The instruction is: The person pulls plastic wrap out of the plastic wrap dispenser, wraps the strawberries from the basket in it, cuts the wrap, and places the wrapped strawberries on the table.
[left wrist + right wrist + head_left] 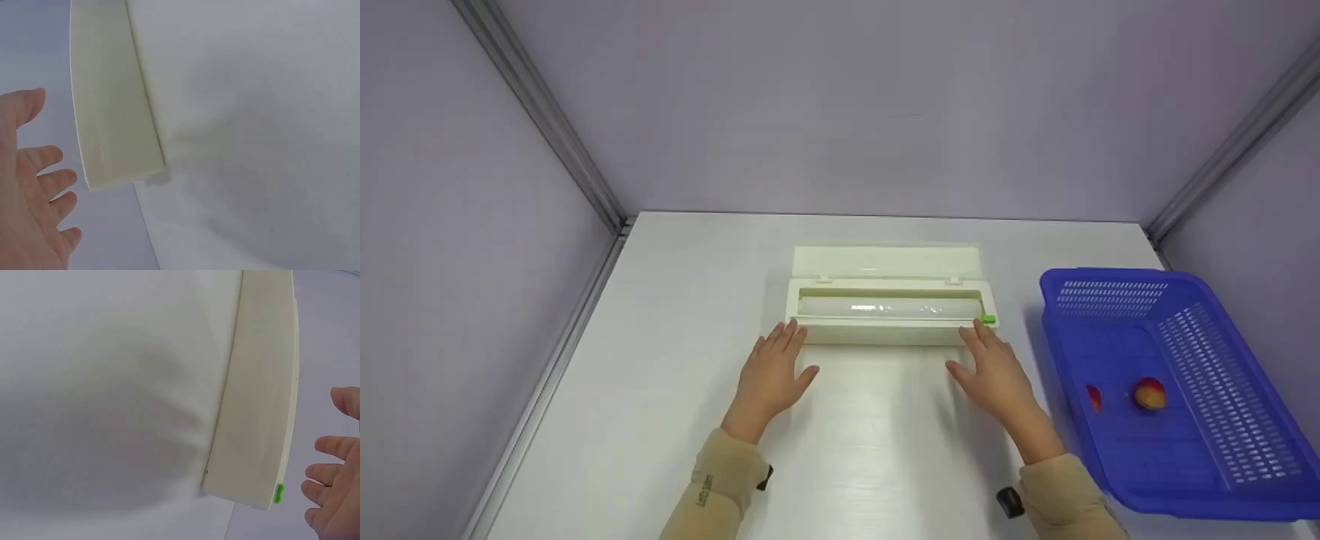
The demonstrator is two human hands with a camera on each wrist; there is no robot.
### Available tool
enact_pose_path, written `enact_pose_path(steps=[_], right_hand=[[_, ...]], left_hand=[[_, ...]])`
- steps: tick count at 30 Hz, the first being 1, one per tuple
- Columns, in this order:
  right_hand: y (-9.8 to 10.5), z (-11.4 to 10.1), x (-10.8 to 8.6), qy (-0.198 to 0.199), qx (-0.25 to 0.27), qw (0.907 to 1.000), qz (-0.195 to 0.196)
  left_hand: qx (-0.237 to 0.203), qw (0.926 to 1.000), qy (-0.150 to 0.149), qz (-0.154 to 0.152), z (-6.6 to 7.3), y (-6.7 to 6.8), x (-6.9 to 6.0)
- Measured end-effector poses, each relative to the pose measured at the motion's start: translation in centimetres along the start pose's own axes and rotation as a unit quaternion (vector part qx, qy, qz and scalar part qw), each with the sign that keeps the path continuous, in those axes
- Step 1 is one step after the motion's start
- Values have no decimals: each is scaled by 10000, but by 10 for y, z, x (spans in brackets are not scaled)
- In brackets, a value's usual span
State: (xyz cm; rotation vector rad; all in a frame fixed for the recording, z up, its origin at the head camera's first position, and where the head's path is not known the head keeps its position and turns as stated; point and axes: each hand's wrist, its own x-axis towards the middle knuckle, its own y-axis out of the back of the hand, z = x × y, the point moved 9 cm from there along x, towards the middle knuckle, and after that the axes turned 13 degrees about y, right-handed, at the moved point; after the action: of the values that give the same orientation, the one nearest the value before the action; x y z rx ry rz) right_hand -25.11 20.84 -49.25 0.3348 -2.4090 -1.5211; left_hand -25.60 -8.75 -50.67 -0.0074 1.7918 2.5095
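**Film dispenser lying with its lid folded back**

Head view: the film dispenser is lying lengthwise on the white bench, its roll showing in the long opening and a green slider sitting at its right end. The left hand is hovering at the dispenser's front left corner, the right hand at its front right corner. Both hands are holding nothing, fingers spread and thumbs pointing inward. An even, light hold on both ends would probably be serving best, as the shell is looking light enough to be sliding or twisting under one-sided pressure. The right fingers should be avoiding the slider, which is perhaps serving a cutter.

To the right of the dispenser a blue basket is standing, holding a red-and-yellow fruit and, on the side nearer the dispenser, a small red piece. Behind the dispenser a pale lilac wall is rising; grey posts are running up the corners beyond it, left and right.

Left wrist view: the dispenser's long front is showing, and the left fingers are appearing loosely parted beside it, a gap showing between.

Right wrist view: the right fingers are likewise appearing apart from the dispenser, near the slider, gripping nothing. Soft shadows are falling on the bench in front of the dispenser.
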Motion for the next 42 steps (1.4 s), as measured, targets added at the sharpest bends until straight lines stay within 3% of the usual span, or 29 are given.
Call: enact_pose_path(steps=[7,15,21,26,34,42], right_hand=[[1,6,34,151,-187,9993,291],[-15,16,57,134,-548,9984,-22],[-24,23,63,32,-608,9980,-162],[-21,25,70,86,-797,9967,-127],[-21,26,80,-58,-638,9965,-541],[-25,33,91,-76,-735,9950,-676]], left_hand=[[-88,9999,-118,48,14,5,32],[73,9995,-192,-252,28,-11,59],[214,9993,-128,-268,27,-19,69],[372,9990,-60,-236,26,-18,76],[217,9987,247,-393,19,-22,88],[305,9986,358,-221,18,-24,99]])
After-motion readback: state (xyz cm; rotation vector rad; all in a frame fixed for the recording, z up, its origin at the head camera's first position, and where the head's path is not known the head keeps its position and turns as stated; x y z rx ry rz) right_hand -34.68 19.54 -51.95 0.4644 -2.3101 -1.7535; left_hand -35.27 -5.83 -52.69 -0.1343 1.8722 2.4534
